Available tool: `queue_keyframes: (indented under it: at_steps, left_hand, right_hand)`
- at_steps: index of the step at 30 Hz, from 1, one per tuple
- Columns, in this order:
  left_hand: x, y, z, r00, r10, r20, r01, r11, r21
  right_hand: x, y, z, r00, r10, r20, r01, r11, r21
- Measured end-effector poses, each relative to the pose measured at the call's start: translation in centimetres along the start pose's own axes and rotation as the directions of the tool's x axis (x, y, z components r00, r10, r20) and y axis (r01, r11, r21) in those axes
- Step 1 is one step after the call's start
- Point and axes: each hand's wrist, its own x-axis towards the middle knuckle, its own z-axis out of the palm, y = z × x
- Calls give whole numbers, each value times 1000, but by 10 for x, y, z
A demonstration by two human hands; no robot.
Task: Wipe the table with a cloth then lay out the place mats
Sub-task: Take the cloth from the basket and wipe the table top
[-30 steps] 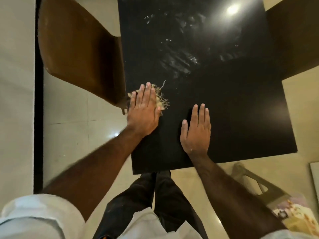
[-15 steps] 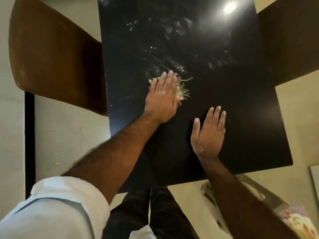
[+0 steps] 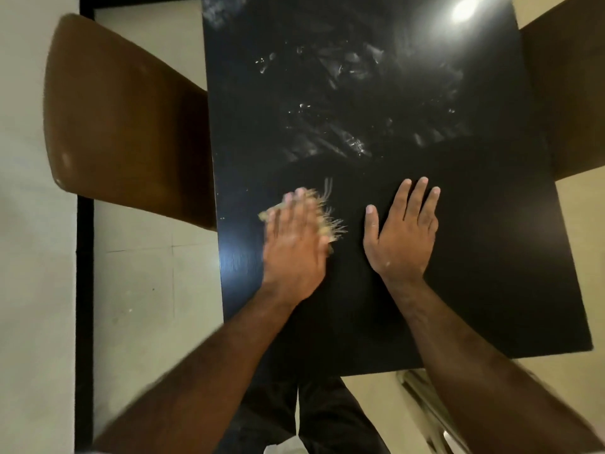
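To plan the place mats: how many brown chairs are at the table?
2. One brown chair stands at the left edge of the table; the other chair is at its right edge, cut off by the frame. More may be hidden outside the view.

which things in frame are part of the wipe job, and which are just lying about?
Job:
- cloth, pressed flat under the left hand
- table, with smears at its far end
- right hand, flat on the table

Lying about:
- left chair
- right chair
- floor object, too blurred to name

No place mats in view.
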Motion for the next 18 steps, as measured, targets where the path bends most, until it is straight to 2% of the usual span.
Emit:
queue_keyframes:
  at_steps: [2, 4, 7, 10, 13, 15, 18]
  left_hand:
    - [33, 12, -3, 992, 130, -10, -129, 992, 7]
    - [64, 5, -10, 991, 130, -32, -130, 991, 6]
    - [90, -39, -22, 998, -20, -61, 20, 1000, -7]
    - [71, -84, -27, 980, -184, -79, 183, 983, -21]
    - [20, -85, -20, 964, -259, -61, 259, 966, -19]
    - [-16, -63, -11, 977, -215, 19, 214, 977, 4]
    - [-45, -27, 1, 993, -1, 114, 0, 1000, 8]
  right_hand:
    - [-2, 2, 1, 1000, -8, -15, 8, 1000, -2]
    - [-1, 2, 1, 1000, -9, -14, 9, 1000, -2]
    - [-1, 1, -1, 1000, 1, -5, -1, 1000, -2]
    - [-1, -1, -6, 999, -30, 16, 30, 999, -13]
    - [5, -3, -10, 973, -221, 65, 224, 974, -40]
    - [10, -3, -11, 939, -328, 100, 335, 941, -53]
    - [12, -2, -10, 933, -343, 108, 349, 936, -44]
